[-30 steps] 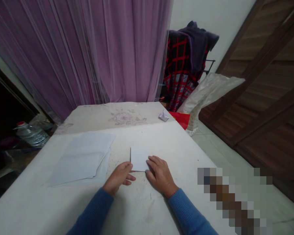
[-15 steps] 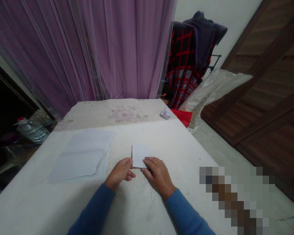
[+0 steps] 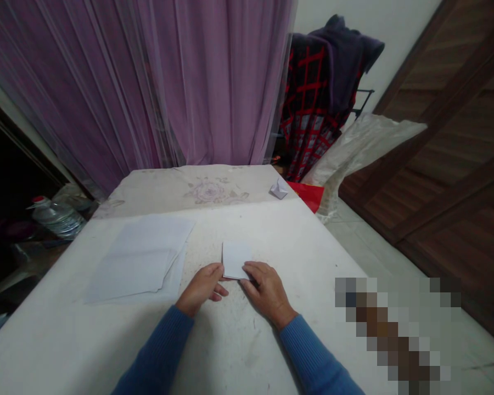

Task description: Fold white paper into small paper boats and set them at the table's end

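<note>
A small folded square of white paper lies on the white table in front of me, its layers parting slightly along the left edge. At its lower left corner, my left hand pinches the edge between thumb and index finger, with the other fingers curled below. My right hand grips the lower right corner, fingertips on top and the thumb at the near edge. What is under the paper is hidden.
A stack of white paper sheets lies to the left. A folded paper piece stands near the table's far right edge. Beyond the table are a plastic bottle, a purple curtain and a red bag.
Both hands keep their hold on the folded paper, almost unmoved. The whole view has shifted very slightly.
</note>
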The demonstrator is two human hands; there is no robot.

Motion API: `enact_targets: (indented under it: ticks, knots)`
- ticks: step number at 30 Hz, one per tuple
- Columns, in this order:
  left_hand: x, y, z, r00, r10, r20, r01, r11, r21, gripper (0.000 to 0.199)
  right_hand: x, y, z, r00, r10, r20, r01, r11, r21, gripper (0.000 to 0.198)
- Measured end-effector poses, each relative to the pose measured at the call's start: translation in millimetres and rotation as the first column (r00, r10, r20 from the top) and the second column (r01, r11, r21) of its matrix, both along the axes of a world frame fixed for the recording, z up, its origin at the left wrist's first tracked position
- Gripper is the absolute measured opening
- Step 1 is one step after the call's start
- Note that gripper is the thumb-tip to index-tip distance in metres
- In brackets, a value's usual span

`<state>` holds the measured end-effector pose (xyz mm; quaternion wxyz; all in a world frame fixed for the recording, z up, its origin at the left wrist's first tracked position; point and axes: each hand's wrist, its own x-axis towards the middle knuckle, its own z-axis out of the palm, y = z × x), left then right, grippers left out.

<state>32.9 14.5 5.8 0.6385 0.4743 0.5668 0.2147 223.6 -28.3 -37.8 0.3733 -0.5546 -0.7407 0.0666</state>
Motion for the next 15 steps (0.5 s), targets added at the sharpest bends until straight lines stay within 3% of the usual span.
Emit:
enact_targets:
  ticks: [15]
  knots:
    - [-1.2,-0.9,-0.5,1.0,-0.011,0.016,0.01,1.0,0.009,0.045,-0.3,-1.5,1.8,1.0,-0.01,0.015,0.009,0.999,0.036,0.024]
